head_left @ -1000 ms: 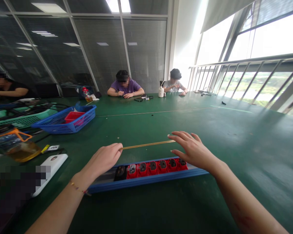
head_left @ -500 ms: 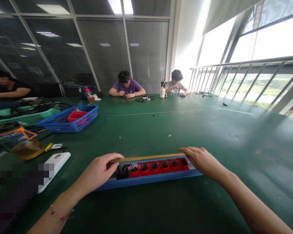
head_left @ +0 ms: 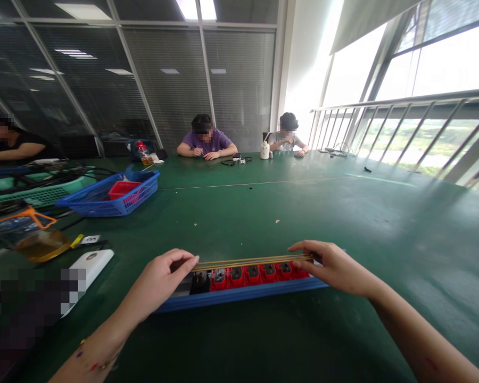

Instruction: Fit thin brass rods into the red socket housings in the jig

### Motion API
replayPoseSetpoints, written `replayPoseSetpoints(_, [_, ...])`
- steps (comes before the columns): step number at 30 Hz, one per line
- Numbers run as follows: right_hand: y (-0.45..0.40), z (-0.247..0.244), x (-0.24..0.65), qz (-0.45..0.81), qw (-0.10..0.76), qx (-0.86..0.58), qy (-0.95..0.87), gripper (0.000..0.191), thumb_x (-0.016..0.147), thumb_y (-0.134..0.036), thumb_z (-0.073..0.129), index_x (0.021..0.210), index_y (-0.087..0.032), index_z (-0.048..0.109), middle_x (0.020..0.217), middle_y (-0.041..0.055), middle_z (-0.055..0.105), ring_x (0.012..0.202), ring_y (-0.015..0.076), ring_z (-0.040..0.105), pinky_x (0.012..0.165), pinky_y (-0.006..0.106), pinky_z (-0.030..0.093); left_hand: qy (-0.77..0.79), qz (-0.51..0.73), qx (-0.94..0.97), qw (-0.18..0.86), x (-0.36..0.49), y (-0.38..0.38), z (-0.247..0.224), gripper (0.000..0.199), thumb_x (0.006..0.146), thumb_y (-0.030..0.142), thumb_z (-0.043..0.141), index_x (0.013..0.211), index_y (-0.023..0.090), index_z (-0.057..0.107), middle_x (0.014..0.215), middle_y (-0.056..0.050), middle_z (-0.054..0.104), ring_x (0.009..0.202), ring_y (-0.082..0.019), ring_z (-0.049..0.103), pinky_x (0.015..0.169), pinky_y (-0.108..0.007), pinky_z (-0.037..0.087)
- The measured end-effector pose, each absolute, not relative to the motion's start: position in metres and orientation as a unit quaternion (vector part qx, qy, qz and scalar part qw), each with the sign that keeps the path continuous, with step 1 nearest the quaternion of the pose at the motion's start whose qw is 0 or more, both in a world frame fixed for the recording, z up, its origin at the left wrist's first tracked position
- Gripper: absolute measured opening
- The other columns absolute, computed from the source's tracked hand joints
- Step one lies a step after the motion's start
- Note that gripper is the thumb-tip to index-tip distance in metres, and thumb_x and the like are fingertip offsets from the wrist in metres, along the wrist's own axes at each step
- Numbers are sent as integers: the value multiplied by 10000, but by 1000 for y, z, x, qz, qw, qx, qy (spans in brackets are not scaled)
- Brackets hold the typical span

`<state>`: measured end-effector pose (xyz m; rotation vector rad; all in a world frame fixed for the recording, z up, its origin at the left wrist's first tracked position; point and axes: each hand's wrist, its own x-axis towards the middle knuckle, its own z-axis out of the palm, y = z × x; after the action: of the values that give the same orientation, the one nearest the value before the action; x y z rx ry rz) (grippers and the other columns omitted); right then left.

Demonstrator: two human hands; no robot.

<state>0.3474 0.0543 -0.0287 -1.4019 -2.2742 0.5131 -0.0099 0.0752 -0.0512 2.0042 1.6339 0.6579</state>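
In front of me on the green table lies a long blue strip housing [head_left: 247, 294]. Inside it is a row of several red socket modules [head_left: 253, 279], with a black module [head_left: 199, 283] at the left end. Thin brass-coloured strips [head_left: 249, 261] run lengthwise over the far part of the row, partly covering the module tops. My left hand [head_left: 165, 279] is closed, pinching their left end between thumb and fingers. My right hand [head_left: 335, 268] has its thumb on the near side and fingers on the far side of their right end, which it hides.
To the left are a white power bank-like object [head_left: 90, 271], a jug of amber liquid [head_left: 43, 242], a blue basket [head_left: 99, 205] with a red box [head_left: 123, 190], and a green basket [head_left: 43, 194] of cables. Several people sit across the table; a white bottle [head_left: 265, 150] stands there.
The brass strips have come slightly nearer, from the housing's far edge to over the modules. My right thumb now shows on the near side of them; the left hand has shifted little.
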Motion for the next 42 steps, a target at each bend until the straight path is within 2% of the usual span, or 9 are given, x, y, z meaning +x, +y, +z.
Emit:
replayPoseSetpoints(3, [57, -32, 343, 174, 225, -532, -797, 322, 851, -437, 396, 847, -210, 625, 682, -3, 619, 589, 126, 539, 520, 210, 398, 601, 253, 733, 194, -7, 74, -51, 366, 779, 521, 420, 820, 217, 619, 849, -5, 643, 792, -168, 574, 659, -204, 436])
replayPoseSetpoints(7, [63, -41, 342, 137, 231, -566, -779, 389, 841, -480, 387, 672, -201, 600, 537, -25, 548, 483, 105, 457, 459, 205, 337, 620, 179, 743, 176, -4, 71, -50, 416, 788, 554, 368, 687, 219, 593, 646, 27, 615, 604, -136, 551, 532, -194, 386])
replayPoseSetpoints(10, [65, -44, 342, 140, 229, -569, -777, 370, 836, -486, 394, 705, -207, 598, 561, -25, 570, 498, 108, 473, 460, 207, 331, 634, 151, 737, 180, -3, 70, -51, 443, 787, 575, 343, 645, 218, 563, 570, 40, 588, 539, -127, 533, 492, -192, 360])
replayPoseSetpoints(14, [65, -44, 345, 136, 219, -557, -789, 315, 837, -468, 405, 762, -208, 567, 640, -13, 591, 557, 123, 512, 501, 219, 366, 626, 159, 736, 201, -4, 72, -52, 391, 783, 567, 363, 715, 229, 548, 663, 37, 637, 603, -135, 572, 512, -189, 381])
replayPoseSetpoints(18, [65, -51, 349, 132, 193, -541, -808, 269, 847, -446, 404, 907, -213, 525, 836, 27, 586, 705, 152, 553, 650, 271, 434, 628, 140, 734, 220, -5, 72, -52, 354, 786, 556, 369, 780, 240, 529, 724, 27, 654, 643, -143, 594, 515, -191, 392])
replayPoseSetpoints(22, [67, -59, 348, 139, 164, -531, -820, 301, 884, -428, 335, 1049, -230, 489, 982, 49, 553, 804, 170, 568, 777, 330, 439, 619, 109, 754, 194, -4, 72, -56, 331, 823, 521, 321, 826, 261, 525, 740, 21, 646, 683, -156, 598, 557, -210, 391])
replayPoseSetpoints(30, [67, -56, 347, 148, 134, -511, -836, 357, 908, -419, 259, 1087, -240, 511, 1013, 51, 555, 840, 170, 579, 789, 305, 442, 573, 87, 798, 163, -6, 72, -59, 339, 869, 453, 263, 911, 271, 546, 884, -2, 621, 798, -164, 575, 685, -241, 402])
replayPoseSetpoints(36, [66, -48, 350, 105, 115, -533, -832, 381, 871, -481, 322, 1071, -246, 545, 999, 49, 606, 863, 198, 580, 770, 332, 424, 536, 116, 831, 92, -6, 76, -46, 320, 840, 463, 343, 957, 278, 577, 971, -3, 588, 914, -174, 526, 788, -268, 399])
replayPoseSetpoints(42, [66, -32, 351, 80, 124, -504, -851, 299, 843, -419, 411, 1036, -252, 567, 1004, 39, 613, 888, 190, 576, 800, 319, 393, 498, 84, 852, 139, 4, 79, -36, 306, 823, 464, 384, 861, 275, 621, 912, -2, 576, 868, -164, 516, 762, -250, 392])
